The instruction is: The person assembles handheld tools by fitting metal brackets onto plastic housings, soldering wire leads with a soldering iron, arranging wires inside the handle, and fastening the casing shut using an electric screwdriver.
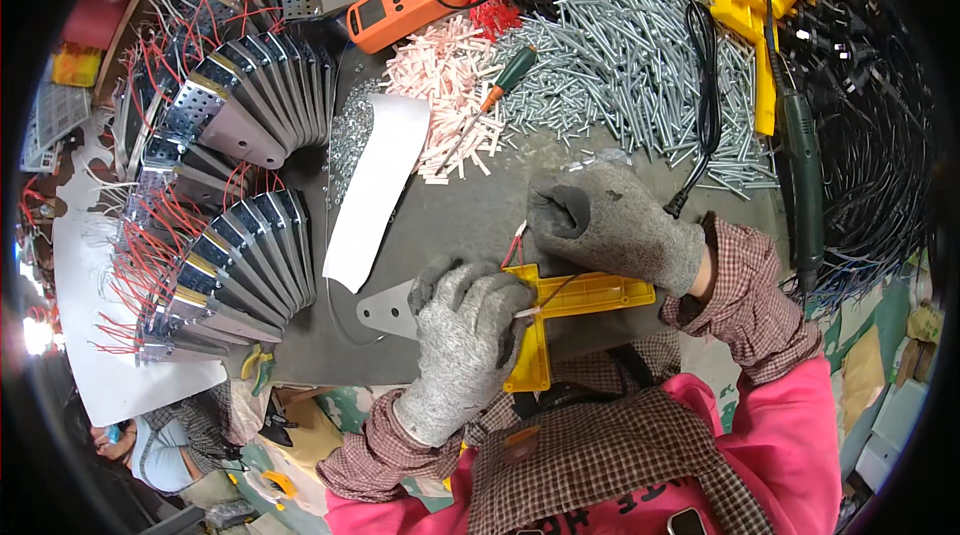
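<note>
My left hand [462, 325], in a grey work glove, is closed over a flat grey metal plate [383, 312] where it meets a yellow T-shaped plastic housing [610, 294]. A short white sleeve [526, 313] on a dark wire shows at its fingertips. Red wires [513, 253] with a white end rise from the housing's top edge. Just above the housing's handle, my gloved right hand [612, 220] has its fingers curled in; whatever they pinch, if anything, is hidden.
Screws [640, 55] and pink sleeves [440, 85] are heaped at the back, with a screwdriver [500, 95] and an orange meter [405, 7]. Stacked metal plates with red wires [245, 265] fan out at left. White paper [375, 195] lies mid-table. A dark corded tool [803, 175] hangs at right.
</note>
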Action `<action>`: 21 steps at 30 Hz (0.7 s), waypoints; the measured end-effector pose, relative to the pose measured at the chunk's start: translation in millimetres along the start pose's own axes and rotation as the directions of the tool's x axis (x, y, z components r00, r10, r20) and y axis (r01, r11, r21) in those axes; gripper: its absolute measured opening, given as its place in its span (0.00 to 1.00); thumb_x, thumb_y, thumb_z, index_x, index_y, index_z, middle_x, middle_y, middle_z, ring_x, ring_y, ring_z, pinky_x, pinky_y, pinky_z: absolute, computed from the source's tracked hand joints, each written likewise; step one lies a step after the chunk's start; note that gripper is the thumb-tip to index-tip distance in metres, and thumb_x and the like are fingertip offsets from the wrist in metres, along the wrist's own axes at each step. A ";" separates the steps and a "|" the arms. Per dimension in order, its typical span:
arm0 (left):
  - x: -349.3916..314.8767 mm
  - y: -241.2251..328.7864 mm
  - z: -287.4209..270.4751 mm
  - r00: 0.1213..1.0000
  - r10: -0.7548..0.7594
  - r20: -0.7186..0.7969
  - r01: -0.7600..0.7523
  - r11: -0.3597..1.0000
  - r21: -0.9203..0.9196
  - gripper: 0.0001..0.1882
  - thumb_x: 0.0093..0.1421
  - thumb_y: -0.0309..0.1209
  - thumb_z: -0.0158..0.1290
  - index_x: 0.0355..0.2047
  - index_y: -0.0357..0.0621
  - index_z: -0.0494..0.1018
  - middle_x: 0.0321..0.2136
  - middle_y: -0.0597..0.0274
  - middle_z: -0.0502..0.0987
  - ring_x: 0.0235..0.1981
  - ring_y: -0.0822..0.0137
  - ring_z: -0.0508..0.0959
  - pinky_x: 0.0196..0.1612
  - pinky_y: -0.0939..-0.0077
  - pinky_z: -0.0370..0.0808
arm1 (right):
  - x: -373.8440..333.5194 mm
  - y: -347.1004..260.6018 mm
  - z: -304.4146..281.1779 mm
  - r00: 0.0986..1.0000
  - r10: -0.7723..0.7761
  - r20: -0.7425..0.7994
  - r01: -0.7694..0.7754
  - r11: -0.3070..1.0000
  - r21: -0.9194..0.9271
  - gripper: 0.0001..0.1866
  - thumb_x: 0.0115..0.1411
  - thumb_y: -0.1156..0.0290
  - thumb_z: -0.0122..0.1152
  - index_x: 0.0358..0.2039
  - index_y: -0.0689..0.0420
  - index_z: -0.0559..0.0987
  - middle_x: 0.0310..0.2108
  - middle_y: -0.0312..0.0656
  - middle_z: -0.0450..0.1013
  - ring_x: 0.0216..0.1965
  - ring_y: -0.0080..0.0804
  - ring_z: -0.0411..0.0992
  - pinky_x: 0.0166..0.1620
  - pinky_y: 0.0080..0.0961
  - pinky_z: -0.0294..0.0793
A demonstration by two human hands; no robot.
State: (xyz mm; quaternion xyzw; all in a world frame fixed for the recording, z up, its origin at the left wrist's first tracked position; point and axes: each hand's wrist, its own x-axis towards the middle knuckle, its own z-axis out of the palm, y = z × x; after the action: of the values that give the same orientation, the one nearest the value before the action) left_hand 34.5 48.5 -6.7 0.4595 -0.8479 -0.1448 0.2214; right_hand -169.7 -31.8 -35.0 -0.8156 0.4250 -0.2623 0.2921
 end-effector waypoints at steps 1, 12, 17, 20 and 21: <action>-0.8 1.7 0.9 1.000 0.018 -0.017 -0.017 0.999 0.043 0.17 0.46 0.24 0.62 0.38 0.48 0.75 0.36 0.63 0.78 0.47 0.55 0.75 0.59 0.46 0.61 | 0.2 -3.8 -4.0 0.998 0.052 0.043 -0.052 0.999 0.011 0.08 0.56 0.68 0.60 0.32 0.60 0.78 0.22 0.52 0.73 0.24 0.50 0.73 0.28 0.35 0.72; -18.6 -20.6 -5.7 0.998 0.064 0.016 -0.065 0.990 0.122 0.19 0.48 0.38 0.65 0.41 0.49 0.78 0.49 0.62 0.78 0.52 0.56 0.76 0.62 0.46 0.63 | 102.6 22.3 -65.1 0.985 -0.111 0.133 0.172 0.710 -0.683 0.12 0.59 0.76 0.55 0.44 0.54 0.78 0.51 0.47 0.70 0.37 0.42 0.79 0.41 0.39 0.80; -46.5 -22.0 0.2 0.999 0.019 -0.045 -0.011 0.988 0.155 0.23 0.45 0.44 0.66 0.41 0.52 0.77 0.46 0.68 0.76 0.49 0.60 0.74 0.55 0.46 0.64 | 84.5 -44.4 -95.0 0.963 -0.231 0.140 0.270 0.780 -0.565 0.13 0.52 0.74 0.64 0.39 0.55 0.80 0.37 0.43 0.76 0.31 0.45 0.75 0.33 0.37 0.74; -33.8 -22.8 4.7 0.987 0.115 -0.114 -0.110 0.993 0.052 0.24 0.48 0.44 0.65 0.44 0.52 0.76 0.44 0.68 0.76 0.48 0.62 0.74 0.53 0.51 0.68 | 29.6 -124.5 -141.4 0.963 0.105 0.249 0.017 0.896 -0.444 0.14 0.48 0.73 0.66 0.39 0.54 0.82 0.30 0.42 0.75 0.28 0.43 0.74 0.34 0.33 0.76; -45.9 -27.0 2.6 0.994 0.093 -0.059 -0.083 0.983 0.163 0.24 0.49 0.45 0.63 0.45 0.52 0.76 0.44 0.68 0.76 0.49 0.63 0.73 0.53 0.53 0.68 | 36.2 -108.6 -115.6 0.924 0.138 0.356 -0.007 0.938 -0.346 0.15 0.48 0.73 0.66 0.39 0.54 0.82 0.30 0.42 0.75 0.28 0.42 0.75 0.33 0.32 0.75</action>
State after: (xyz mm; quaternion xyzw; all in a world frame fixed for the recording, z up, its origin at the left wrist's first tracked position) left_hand 74.5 72.9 -32.2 0.4425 -0.8684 -0.0510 0.2178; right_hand -171.1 -40.9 127.4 -0.8720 0.4301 -0.0139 0.2332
